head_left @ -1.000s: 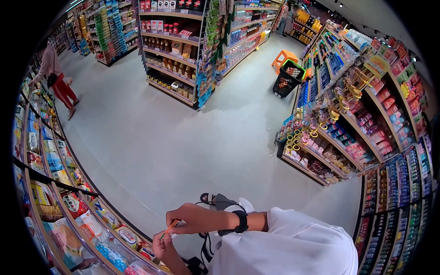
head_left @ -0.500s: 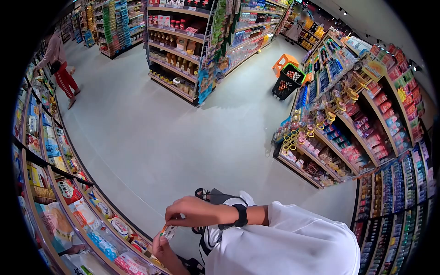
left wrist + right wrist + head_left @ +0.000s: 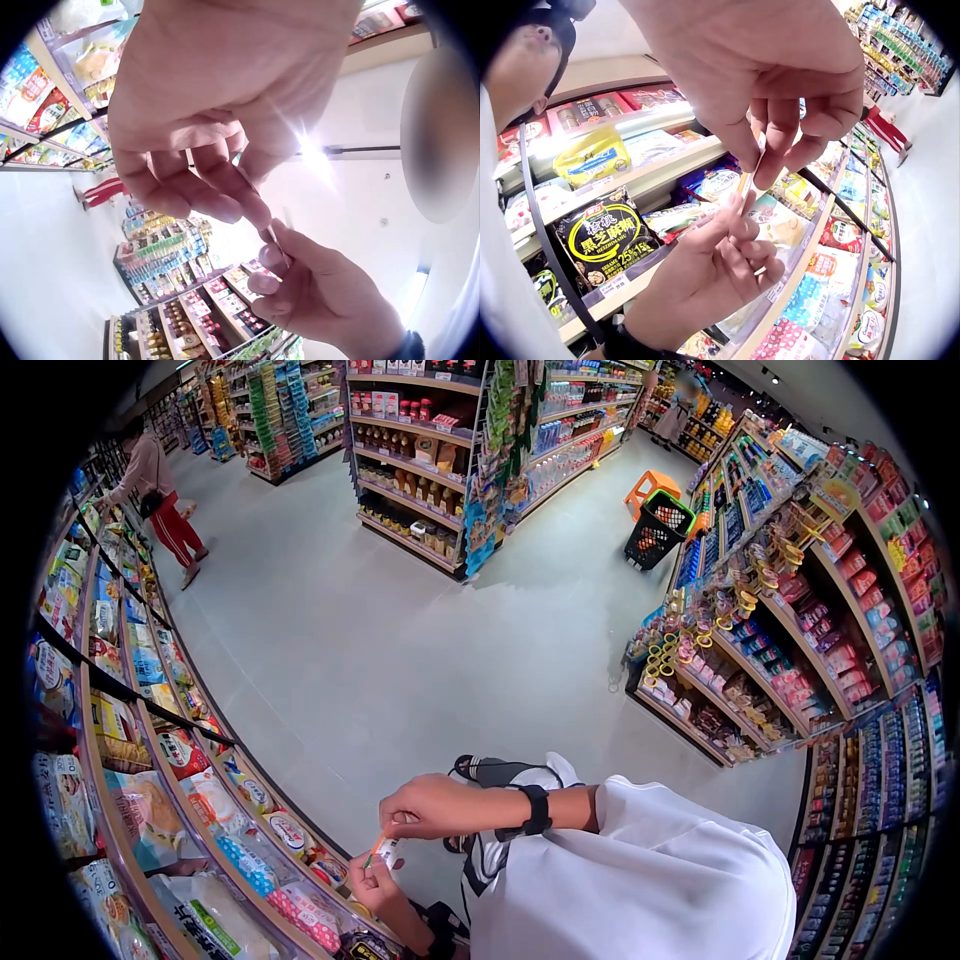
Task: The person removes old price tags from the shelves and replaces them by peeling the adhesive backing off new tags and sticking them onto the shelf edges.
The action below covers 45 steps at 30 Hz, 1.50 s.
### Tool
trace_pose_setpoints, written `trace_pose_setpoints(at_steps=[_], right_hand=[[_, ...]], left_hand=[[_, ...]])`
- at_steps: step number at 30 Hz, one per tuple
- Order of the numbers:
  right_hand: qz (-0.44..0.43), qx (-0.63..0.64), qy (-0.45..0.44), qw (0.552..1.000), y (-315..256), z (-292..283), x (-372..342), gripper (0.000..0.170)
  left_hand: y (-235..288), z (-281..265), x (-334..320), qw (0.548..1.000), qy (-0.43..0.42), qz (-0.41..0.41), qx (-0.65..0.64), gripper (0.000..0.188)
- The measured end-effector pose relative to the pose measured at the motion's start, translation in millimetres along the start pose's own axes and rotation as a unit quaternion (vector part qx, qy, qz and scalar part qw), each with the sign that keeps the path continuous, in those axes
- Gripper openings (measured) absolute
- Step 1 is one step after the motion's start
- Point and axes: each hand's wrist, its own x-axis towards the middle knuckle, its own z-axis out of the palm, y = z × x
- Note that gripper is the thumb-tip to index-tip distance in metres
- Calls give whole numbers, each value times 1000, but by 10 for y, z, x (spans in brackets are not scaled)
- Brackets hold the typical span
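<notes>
In the head view my right hand [image 3: 428,806] and left hand [image 3: 378,888] meet in front of the shelf. Between them is a small, thin, flat card [image 3: 377,848] with an orange edge and a bit of green at its lower end. The right wrist view shows the card [image 3: 745,184] nearly edge-on. Right thumb and fingers pinch its upper end, while the left hand [image 3: 724,262] pinches the lower end. From the left wrist, the left hand [image 3: 217,135] looms large, with the right hand [image 3: 322,289] below it.
Bagged foods line the shelf [image 3: 200,790] on the left, including a black bag [image 3: 604,236] near my hands. A black basket [image 3: 658,532] stands by an orange stool [image 3: 650,488]. A person [image 3: 160,500] reaches into the shelves farther along. Stocked racks [image 3: 760,630] rise on the right.
The card was edge-on, then showed more of its printed white face, and is now turned narrow again between both hands. The scene has shifted right as the head moved.
</notes>
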Motion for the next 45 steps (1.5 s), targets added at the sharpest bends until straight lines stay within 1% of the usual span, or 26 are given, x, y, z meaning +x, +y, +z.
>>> trace_pose_setpoints(at_steps=[1, 4, 7, 8, 10, 11, 13, 14, 15, 17, 18, 20, 23, 24, 27, 29, 30, 33, 34, 36, 37, 39, 40, 41, 43, 45], right_hand=[[-11, 6, 10, 1000, 8, 10, -1, 19], [25, 6, 63, 998, -39, -87, -10, 22], [34, 72, 70, 994, -3, -121, -86, 25], [50, 48, 61, 996, 1, -149, -132, 27], [83, 2, 40, 996, 8, -110, -252, 31], [76, -43, 45, 995, 27, -113, -296, 28], [82, -51, 67, 993, 75, -212, -417, 25], [87, -49, 77, 992, 80, -228, -493, 23], [74, -48, 100, 991, 87, -279, -569, 19], [95, -42, 91, 990, 67, -374, -660, 20], [107, -39, 83, 990, 55, -405, -718, 21], [87, -50, 102, 990, 33, -441, -830, 22], [70, -53, 108, 990, 50, -496, -1028, 24], [64, -56, 112, 990, 66, -550, -1071, 24], [108, -40, 86, 990, 117, -634, -1193, 23], [102, -47, 89, 990, 156, -645, -1298, 24], [100, -53, 92, 989, 182, -661, -1364, 25], [151, -19, 71, 986, 338, -662, -1713, 30], [157, -29, 70, 985, 367, -720, -1870, 31], [158, -40, 59, 985, 420, -744, -2179, 31], [140, -48, 71, 986, 550, -704, -2352, 32], [115, -14, 87, 990, 836, -427, -2737, 32], [97, -12, 91, 991, 992, -555, -2891, 32], [125, 18, 53, 991, 1021, -749, -3001, 33], [198, 119, 0, 973, 830, -785, -3272, 35], [207, 134, 13, 969, 739, -898, -3452, 32]], left_hand=[[-2, -47, -1, 1000, 5, 8, 2, 19], [-148, -234, 7, 999, -8, 13, -45, 22], [-195, -177, -47, 996, -53, 13, -74, 26], [-221, -62, -18, 993, -76, 14, -93, 27], [-318, 151, -2, 983, -103, -57, -142, 29], [-309, 267, 8, 979, -118, -77, -150, 32], [-269, 440, -2, 972, -154, -92, -153, 32], [-182, 528, -15, 968, -172, -101, -152, 30], [-98, 605, -41, 973, -176, -80, -125, 28], [23, 762, -47, 979, -187, -31, -76, 25], [-9, 780, -23, 978, -205, -18, -39, 23], [-59, 819, 83, 971, -235, 7, 33, 20], [56, 957, 3, 964, -262, -3, 37, 15], [78, 1031, -40, 967, -254, -3, 31, 14], [107, 1172, -199, 972, -234, 1, 36, 12], [92, 1241, -317, 973, -223, 10, 56, 11], [65, 1269, -366, 970, -233, 2, 67, 10], [-73, 1428, -602, 962, -261, -30, 77, 12], [-88, 1526, -725, 957, -274, -45, 85, 12], [-141, 1609, -968, 950, -284, -75, 110, 12], [-319, 1647, -1085, 952, -280, -73, 102, 12], [-487, 1677, -1406, 943, -294, -80, 131, 11], [-614, 1824, -1516, 942, -299, -74, 133, 11], [-743, 1814, -1605, 932, -318, -72, 158, 11], [-524, 1945, -1875, 922, -341, -94, 155, 12], [-434, 2158, -2008, 918, -361, -90, 137, 12]])
